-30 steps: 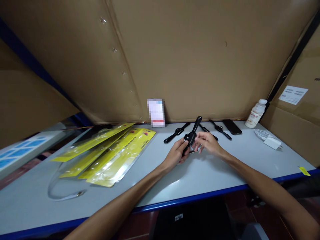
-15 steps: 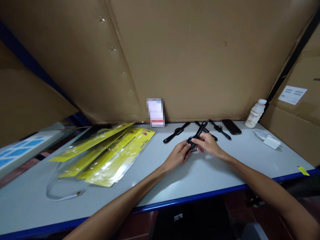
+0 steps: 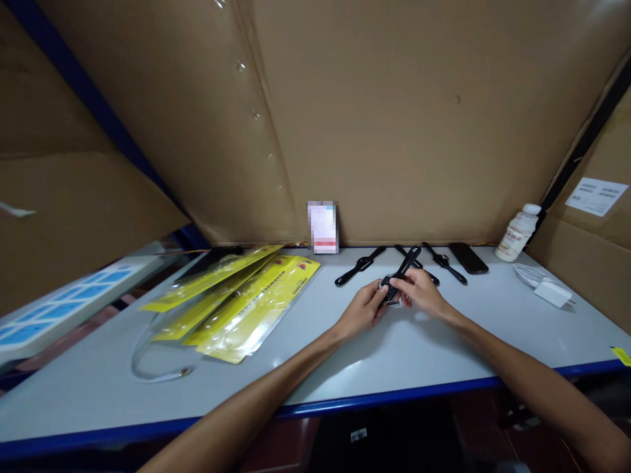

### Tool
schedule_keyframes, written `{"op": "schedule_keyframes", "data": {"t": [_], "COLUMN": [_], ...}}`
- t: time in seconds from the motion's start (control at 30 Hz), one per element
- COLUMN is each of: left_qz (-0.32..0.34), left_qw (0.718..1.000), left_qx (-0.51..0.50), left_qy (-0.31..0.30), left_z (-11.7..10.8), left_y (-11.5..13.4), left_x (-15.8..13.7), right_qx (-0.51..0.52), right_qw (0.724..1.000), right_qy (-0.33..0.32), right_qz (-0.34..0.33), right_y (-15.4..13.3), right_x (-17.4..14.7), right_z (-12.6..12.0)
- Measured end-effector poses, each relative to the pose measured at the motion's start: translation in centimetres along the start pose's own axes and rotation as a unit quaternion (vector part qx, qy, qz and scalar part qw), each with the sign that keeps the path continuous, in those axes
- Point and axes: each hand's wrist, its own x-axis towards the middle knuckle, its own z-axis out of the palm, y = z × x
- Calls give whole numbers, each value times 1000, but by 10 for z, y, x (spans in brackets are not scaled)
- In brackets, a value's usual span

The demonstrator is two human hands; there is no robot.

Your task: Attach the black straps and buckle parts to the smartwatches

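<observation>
Above the middle of the table, both my hands hold a black spokeshave [image 3: 407, 261], one handle pointing up and away. My left hand [image 3: 363, 307] is closed around its lower end. My right hand [image 3: 422, 293] grips near its centre, fingers pressed against the body. A small metallic piece shows under the fingers, too covered to make out. Behind my hands lie more black spokeshaves: one to the left [image 3: 363, 264], one to the right [image 3: 446, 263], and one partly hidden [image 3: 401, 251] by the held tool and my right hand.
Yellow cards in clear plastic packs [image 3: 266, 315] fan out at left beside a white cable [image 3: 158, 378]. A phone [image 3: 323, 226] leans on the cardboard; a dark phone [image 3: 468, 257] lies right. Beyond are a bottle [image 3: 516, 235] and white charger [image 3: 552, 293]. The table's front edge [image 3: 374, 399] is blue.
The camera view has shifted, so the whole scene sits a little further right. Both hands keep their hold on the spokeshave, with the fingers slightly moved at its centre.
</observation>
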Motion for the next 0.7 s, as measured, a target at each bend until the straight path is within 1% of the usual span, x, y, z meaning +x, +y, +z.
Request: {"op": "schedule_keyframes", "data": {"t": [0.17, 0.27, 0.37, 0.43, 0.47, 0.53, 0.6, 0.63, 0.7], "left_qz": [2, 2, 2, -5, -12, -31, -47, -53, -62], "left_qw": [1000, 1000, 1000, 999, 998, 993, 987, 985, 982], "left_qx": [1, -4, -7, -25, -40, -73, -98, -105, -110], "left_qy": [9, 6, 10, 32, 48, 85, 117, 128, 141], "left_z": [0, 0, -1, -3, -5, -8, -12, -13, -15], "left_y": [0, -1, -3, -3, -4, -3, -3, -2, -2], "left_x": [0, 0, 1, 2, 3, 4, 5, 6, 6], "right_qx": [7, 13, 9, -1, -12, -54, -115, -150, -222], "right_qw": [1000, 1000, 999, 999, 999, 998, 989, 982, 969], "right_qy": [8, 6, -25, -42, -34, 17, 77, 94, 92], "right_qz": [-4, 6, 23, 22, 11, -26, -57, -62, -56], "right_y": [2, 1, -4, -8, -9, -9, -5, -2, 5], "right_x": [0, 0, 1, 4, 6, 10, 14, 16, 18], "right_z": [3, 5, 0, -9, -15, -29, -44, -50, -58]}}
